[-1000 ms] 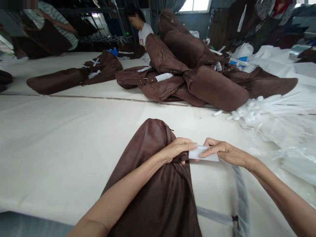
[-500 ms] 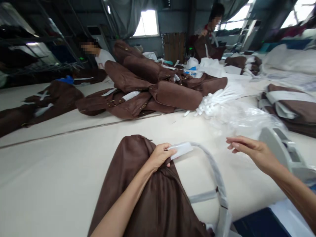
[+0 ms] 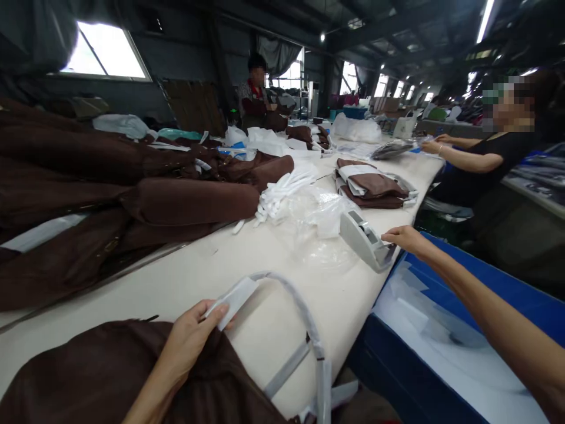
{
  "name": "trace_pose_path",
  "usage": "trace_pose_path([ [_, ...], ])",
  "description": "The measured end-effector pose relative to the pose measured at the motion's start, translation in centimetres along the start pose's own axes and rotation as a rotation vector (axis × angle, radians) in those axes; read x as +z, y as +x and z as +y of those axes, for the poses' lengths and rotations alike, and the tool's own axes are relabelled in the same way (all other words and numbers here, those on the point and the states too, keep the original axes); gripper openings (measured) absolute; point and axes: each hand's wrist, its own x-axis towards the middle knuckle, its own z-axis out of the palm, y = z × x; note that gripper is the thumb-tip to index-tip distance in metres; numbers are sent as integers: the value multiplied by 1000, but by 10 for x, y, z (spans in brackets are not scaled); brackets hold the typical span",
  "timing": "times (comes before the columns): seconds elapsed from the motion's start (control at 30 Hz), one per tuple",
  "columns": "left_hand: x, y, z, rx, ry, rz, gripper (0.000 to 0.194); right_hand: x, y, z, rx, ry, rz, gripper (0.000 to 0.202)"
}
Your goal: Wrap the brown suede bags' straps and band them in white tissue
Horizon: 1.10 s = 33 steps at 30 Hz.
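Note:
My left hand [image 3: 194, 327] is closed around a white wrapping sheet [image 3: 238, 297] on the strap of a brown bag [image 3: 83, 365], thumb on top. From there the strap [image 3: 304, 306], covered in pale wrapping, curves over the table and down toward me. The bag lies at the lower left, partly behind my left forearm. At the table's right edge my right hand [image 3: 406, 237] is closed in a pinch at the near end of a grey tape dispenser [image 3: 364, 240]. Whatever is between those fingertips is too small to make out.
Brown bags [image 3: 194, 200] are heaped at left, beside white wrapped sticks [image 3: 282, 191] and clear plastic [image 3: 313, 212]. Folded brown bags [image 3: 371, 182] lie beyond the dispenser. A blue box [image 3: 384, 353] with white sheets stands below the table edge. One co-worker [image 3: 489, 159] handles a plastic-wrapped item; another person stands farther back.
The view has swung right. My right hand has moved from above the table to the tape dispenser, its fingers now pinched. My left hand still grips the wrapping on the strap.

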Motion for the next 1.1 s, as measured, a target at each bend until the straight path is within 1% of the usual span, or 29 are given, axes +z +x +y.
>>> trace_pose_path([
  [0.07, 0, 0, 0, -12, -21, -1, 53, 1, -2, -2, 40, 6, -40, 30],
  [0.17, -1, 0, -1, -14, -42, 3, 53, 1, -5, -6, 91, 28, -66, 28],
  [0.27, -2, -4, -2, 13, -47, 6, 52, 3, -6, -10, 126, 63, -60, 28],
  [0.4, -1, -8, -3, 66, -43, 22, 51, 4, -12, -12, 134, 147, -16, 27],
  [0.47, -3, -6, -4, 62, -47, 8, 49, 0, -20, -9, 135, 201, 18, 28],
  [0.57, -6, 1, -6, 1, -78, -39, 51, -11, -39, -1, 151, 277, 66, 29],
  [0.67, -7, 5, -8, -53, -90, -61, 48, -15, -58, 10, 192, 336, 64, 30],
  [0.73, -6, 3, -8, -49, -81, -41, 42, -10, -65, 18, 227, 358, 51, 31],
  [0.83, -4, -1, -7, -13, -92, 11, 37, 6, -66, 29, 242, 369, 67, 31],
  [0.97, -5, 1, -5, -4, -80, 29, 40, 22, -64, 44, 205, 365, 145, 34],
  [1.03, -6, 1, -3, -1, -62, 19, 43, 28, -71, 49, 209, 354, 175, 35],
  [1.1, -5, -3, 1, 26, -49, 9, 45, 39, -84, 48, 217, 355, 156, 36],
])
